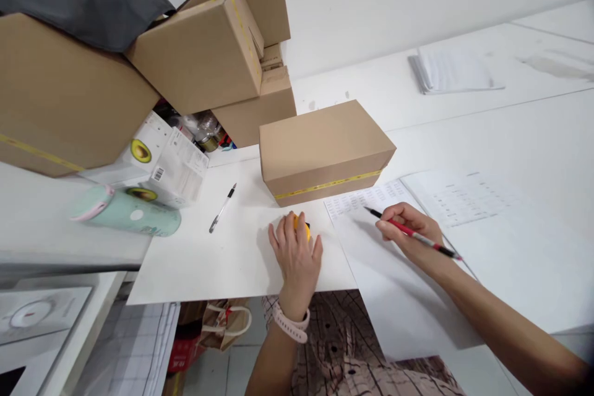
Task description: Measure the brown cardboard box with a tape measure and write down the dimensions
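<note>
Two hands: both are seen just in front of the taped carton (325,151), and each is closed on something.
Left hand (297,257): it is laid palm down before the carton's left half, with its fingers curled over a yellow object (302,226); a pale wristband (291,325) is worn on the wrist.
Yellow object: it is mostly covered by the hand and rests on the white sheet (208,260), just short of the carton's front face; what it is cannot be told.
Right hand (408,229): it is closed around a red pen (413,234) in front of the carton's right corner.
Red pen: it is held slanted, its dark tip pointed towards the carton, above a printed list (366,198).
Printed list: it is partly tucked under the carton's right end.
Black pen (222,208): it is left lying on the white sheet, to the left of the carton.
Mint bottle (127,211): it is laid on its side, well to the left of the carton.
Stacked boxes (199,49): they are piled behind and to the left of the carton.
</note>
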Demonstrator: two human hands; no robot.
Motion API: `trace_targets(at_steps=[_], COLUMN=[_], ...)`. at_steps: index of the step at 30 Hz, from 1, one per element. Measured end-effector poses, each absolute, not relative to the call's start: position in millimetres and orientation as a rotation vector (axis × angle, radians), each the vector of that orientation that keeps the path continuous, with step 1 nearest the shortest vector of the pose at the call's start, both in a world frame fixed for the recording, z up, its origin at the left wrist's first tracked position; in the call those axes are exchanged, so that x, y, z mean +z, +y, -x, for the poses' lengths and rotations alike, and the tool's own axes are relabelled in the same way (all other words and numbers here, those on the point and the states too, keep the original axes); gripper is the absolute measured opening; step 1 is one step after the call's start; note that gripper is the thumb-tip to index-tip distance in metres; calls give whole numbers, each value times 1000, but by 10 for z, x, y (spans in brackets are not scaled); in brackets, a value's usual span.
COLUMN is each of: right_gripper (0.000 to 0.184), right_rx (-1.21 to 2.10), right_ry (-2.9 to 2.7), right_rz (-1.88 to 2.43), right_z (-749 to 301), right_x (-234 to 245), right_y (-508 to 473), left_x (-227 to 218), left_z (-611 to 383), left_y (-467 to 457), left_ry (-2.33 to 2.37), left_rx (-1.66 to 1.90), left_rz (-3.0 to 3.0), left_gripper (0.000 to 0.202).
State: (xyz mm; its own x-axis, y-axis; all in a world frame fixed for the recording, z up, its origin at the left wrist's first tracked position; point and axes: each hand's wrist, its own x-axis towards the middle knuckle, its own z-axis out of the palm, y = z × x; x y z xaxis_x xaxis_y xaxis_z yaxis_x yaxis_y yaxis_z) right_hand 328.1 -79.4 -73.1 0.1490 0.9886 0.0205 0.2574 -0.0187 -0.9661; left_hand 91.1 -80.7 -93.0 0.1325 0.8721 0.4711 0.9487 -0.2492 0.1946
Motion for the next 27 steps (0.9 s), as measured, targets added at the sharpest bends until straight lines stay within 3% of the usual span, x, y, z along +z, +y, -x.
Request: trace_targets(at_steps=[3,8,15,27], right_gripper=[43,46,35,37], right_rx=[1010,1274,1115,926], right_ry=[-1248,-1251,-1180,-1293], right_rz=[1422,1288,1372,1537], right_z=[-3138,-3002,-2929,-2943], right_x=[-736,-846,-1100,-1138], right_y=[-655,-332,-256,-299], left_x=[-966,-1064,-1146,-1162], left_z=[-1178,-1489,-1491,-1494], left_y=[-944,-999,-955,-975], left_ry=[-1635,-1598,-1589,-1630], left_rx=[-926,-542,-462,-520], left_rz=[2459,2706,2695,2699], left_gripper=[33,41,43,41])
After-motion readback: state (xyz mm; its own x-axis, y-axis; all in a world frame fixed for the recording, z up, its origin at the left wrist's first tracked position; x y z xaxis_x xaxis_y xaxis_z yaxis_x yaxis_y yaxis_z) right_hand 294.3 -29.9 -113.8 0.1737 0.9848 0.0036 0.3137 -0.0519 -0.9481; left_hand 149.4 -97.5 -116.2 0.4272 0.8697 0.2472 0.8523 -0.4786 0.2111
